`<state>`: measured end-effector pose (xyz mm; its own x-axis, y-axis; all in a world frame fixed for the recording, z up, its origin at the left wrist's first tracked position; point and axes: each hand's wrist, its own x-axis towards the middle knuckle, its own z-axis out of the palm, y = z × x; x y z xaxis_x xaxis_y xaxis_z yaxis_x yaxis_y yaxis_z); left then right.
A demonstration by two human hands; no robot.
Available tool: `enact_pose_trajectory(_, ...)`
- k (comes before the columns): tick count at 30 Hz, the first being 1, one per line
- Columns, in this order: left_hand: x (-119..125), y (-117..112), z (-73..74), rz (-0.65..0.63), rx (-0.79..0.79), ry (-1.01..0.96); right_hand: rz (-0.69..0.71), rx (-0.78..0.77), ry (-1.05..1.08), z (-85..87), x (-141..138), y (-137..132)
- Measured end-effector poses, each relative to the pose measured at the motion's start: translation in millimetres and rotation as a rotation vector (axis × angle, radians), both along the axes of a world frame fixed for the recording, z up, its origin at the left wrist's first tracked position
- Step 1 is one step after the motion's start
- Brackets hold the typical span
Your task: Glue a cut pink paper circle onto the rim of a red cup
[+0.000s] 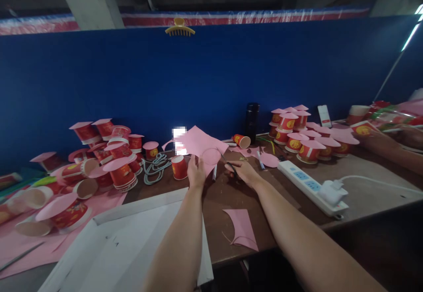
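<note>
My left hand pinches a pink paper sheet held up over the brown table; a drawn circle shows on the sheet near my fingers. My right hand is closed on a pair of scissors, whose blades point into the paper's edge. A single red paper cup stands just left of my left hand. A pink paper offcut with a curved edge lies on the table below my hands.
Piles of red cups with pink paper lids sit at the left and back right. A white power strip lies at right, a coiled cable, a black bottle, white boards in front. Another person's arm reaches in from the right.
</note>
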<state>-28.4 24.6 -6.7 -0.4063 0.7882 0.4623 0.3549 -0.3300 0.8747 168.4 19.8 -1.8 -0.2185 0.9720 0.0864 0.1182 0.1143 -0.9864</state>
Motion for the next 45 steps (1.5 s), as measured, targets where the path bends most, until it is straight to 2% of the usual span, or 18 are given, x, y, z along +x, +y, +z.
enact_pose_trajectory(4,0.9,0.0,0.4,0.166,-0.005,0.093,-0.020,-0.005,0.048,-2.6,0.7,3.6)
enact_pose_trajectory(8,5.9,-7.7,7.2,0.402,0.229,0.308,-0.019,-0.030,0.083,-3.6,-0.4,3.2)
enact_pose_trajectory(10,14.4,-15.2,11.0,0.370,0.313,0.469,-0.009,-0.038,0.093,-2.2,-1.5,1.1)
enact_pose_trajectory(12,26.4,-23.8,14.0,0.245,0.290,0.608,-0.012,-0.033,0.091,0.1,-2.2,-1.2)
enact_pose_trajectory(13,32.6,-28.0,15.3,0.177,0.231,0.662,-0.019,-0.029,0.083,1.3,-2.3,-2.1)
enact_pose_trajectory(16,46.7,-37.7,18.8,0.076,-0.006,0.742,-0.038,-0.024,0.065,3.0,-1.9,-3.3)
enact_pose_trajectory(18,49.6,-40.2,20.7,0.042,-0.119,0.718,-0.036,-0.016,0.085,2.0,-1.6,-2.9)
enact_pose_trajectory(20,47.5,-39.2,21.0,0.015,-0.163,0.628,-0.035,-0.026,0.097,-0.1,-1.4,-1.9)
enact_pose_trajectory(22,42.2,-34.8,18.9,0.004,-0.136,0.496,-0.023,-0.048,0.087,-2.2,-1.2,-0.9)
enact_pose_trajectory(26,27.7,-20.1,9.5,0.041,0.018,0.276,0.047,-0.030,0.083,-4.4,0.0,0.4)
enact_pose_trajectory(29,17.8,-12.7,6.2,0.147,0.102,0.328,0.054,-0.001,0.074,-3.9,0.9,0.8)
enact_pose_trajectory(32,17.1,-17.2,11.6,0.207,0.082,0.399,0.022,-0.018,0.075,-1.2,0.8,-0.3)
enact_pose_trajectory(36,37.6,-35.8,23.7,0.029,-0.068,0.504,0.020,-0.086,0.235,4.8,-1.2,-3.9)
enact_pose_trajectory(39,56.3,-45.2,27.4,-0.252,-0.291,0.638,-0.004,-0.113,0.299,8.4,-1.8,-5.0)
enact_pose_trajectory(42,63.3,-45.1,24.9,-0.464,-0.438,0.574,-0.043,-0.127,0.316,10.4,-0.8,-4.7)
enact_pose_trajectory(45,61.1,-39.8,20.1,-0.549,-0.490,0.393,-0.047,-0.141,0.326,11.6,-0.1,-4.7)
